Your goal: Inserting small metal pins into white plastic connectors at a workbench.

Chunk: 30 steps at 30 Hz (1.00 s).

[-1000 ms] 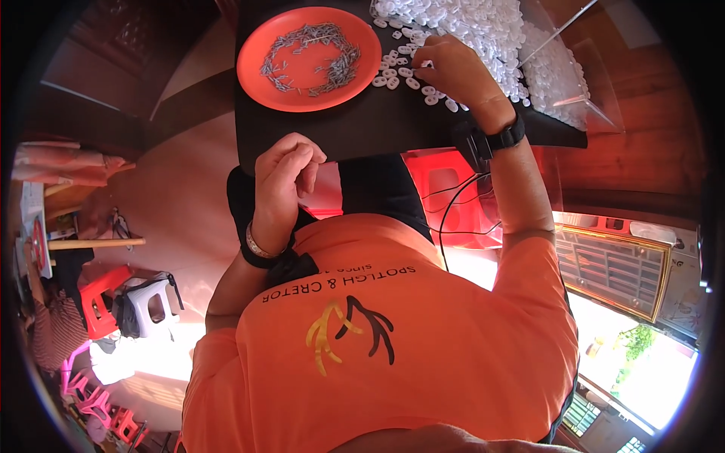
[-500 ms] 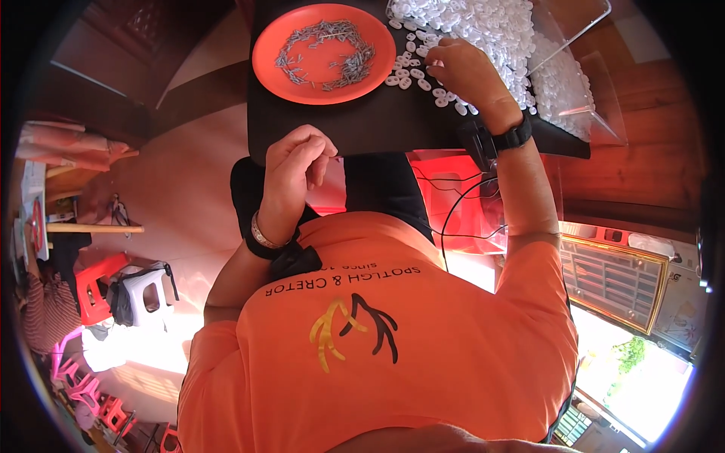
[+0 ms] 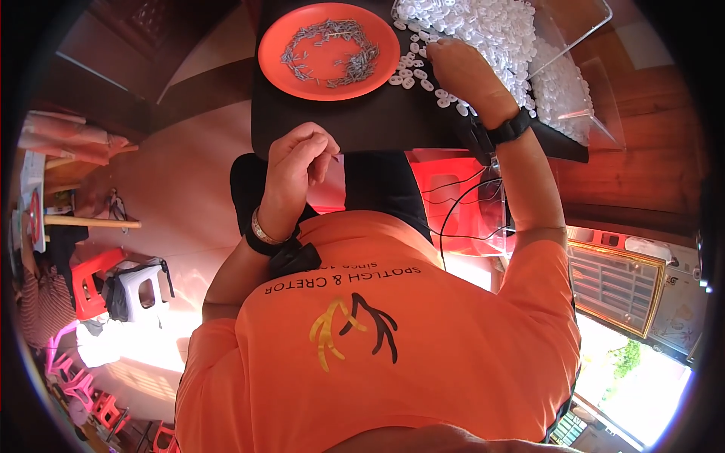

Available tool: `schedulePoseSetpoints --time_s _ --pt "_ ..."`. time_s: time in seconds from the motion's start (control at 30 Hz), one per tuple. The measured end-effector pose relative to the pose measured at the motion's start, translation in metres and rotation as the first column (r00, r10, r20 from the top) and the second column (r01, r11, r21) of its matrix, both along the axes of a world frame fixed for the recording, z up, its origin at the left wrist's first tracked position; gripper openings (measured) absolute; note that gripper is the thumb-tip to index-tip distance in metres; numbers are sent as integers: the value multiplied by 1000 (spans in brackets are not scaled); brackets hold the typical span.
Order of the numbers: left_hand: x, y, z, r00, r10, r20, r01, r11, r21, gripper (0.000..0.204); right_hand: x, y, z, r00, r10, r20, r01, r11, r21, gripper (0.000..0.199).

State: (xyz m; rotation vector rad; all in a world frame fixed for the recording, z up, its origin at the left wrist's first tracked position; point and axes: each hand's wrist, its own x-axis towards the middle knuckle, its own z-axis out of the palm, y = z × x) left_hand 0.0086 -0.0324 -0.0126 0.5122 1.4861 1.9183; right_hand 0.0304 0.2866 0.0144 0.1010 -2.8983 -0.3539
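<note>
Orange-red plate beside white pieces

Orange short-sleeved shirt, black lettering, yellow-and-black branching print; black wrist straps; patterned bracelet; dark trousers.

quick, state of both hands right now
Left hand: fingers curled; whether holding anything cannot be told.
Right hand: at the white pieces, fingertips hidden; grip cannot be told.

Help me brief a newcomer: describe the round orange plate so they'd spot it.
Find the flat black table at the top of the view. On its left part, beyond the left hand, sits the shallow round orange plate. Unlike the small white oval pieces to its right, it is one disc bearing a rough ring of thin grey rods.
</note>
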Motion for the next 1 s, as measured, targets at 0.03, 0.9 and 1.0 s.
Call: schedulePoseSetpoints --time_s 0.03,0.9,1.0 --pt "0 0 0 1000 -2 -2 2 1000 4 25 0 3 -2 1000 1 1 -1 1000 1 11" --pt "-16 9 6 950 -231 210 179 954 241 18 35 -146 21 878 311 -363 -476 497 -725 26" --pt "-16 7 8 962 -184 203 145 970 194 16 36 -151 18 919 240 -312 -392 476 -787 27"
